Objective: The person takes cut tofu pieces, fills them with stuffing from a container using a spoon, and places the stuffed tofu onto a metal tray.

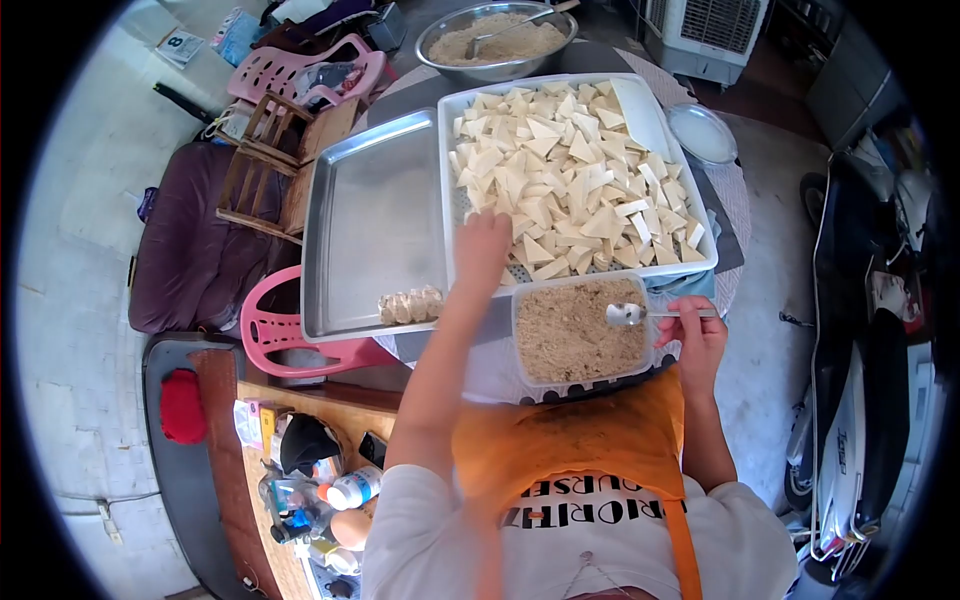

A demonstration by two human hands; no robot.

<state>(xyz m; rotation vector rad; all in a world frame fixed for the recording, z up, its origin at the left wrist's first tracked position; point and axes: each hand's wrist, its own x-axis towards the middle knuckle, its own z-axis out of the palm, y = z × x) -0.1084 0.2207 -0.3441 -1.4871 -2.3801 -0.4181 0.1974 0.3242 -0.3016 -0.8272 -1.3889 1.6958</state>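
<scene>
My left hand (484, 243) reaches over the lower left corner of a white tray (446, 190) heaped with pale triangular pieces (560, 170); its fingertips are among the pieces, and what they hold, if anything, is hidden. In my right hand (692, 328) is the handle of a metal spoon (628, 314), its bowl over a clear tub (519, 345) of brown crumbly filling (575, 330). Left of the white tray lies a metal tray (375, 220) with a short row of coated pieces (410, 306) at its bottom edge.
A steel bowl (427, 48) of brown crumbs with a spoon stands at the table's far end. A round clear lid (703, 134) lies at the right. Pink chairs (262, 322) and a wooden counter (270, 470) with bottles are at the left, a motorcycle (845, 440) at the right.
</scene>
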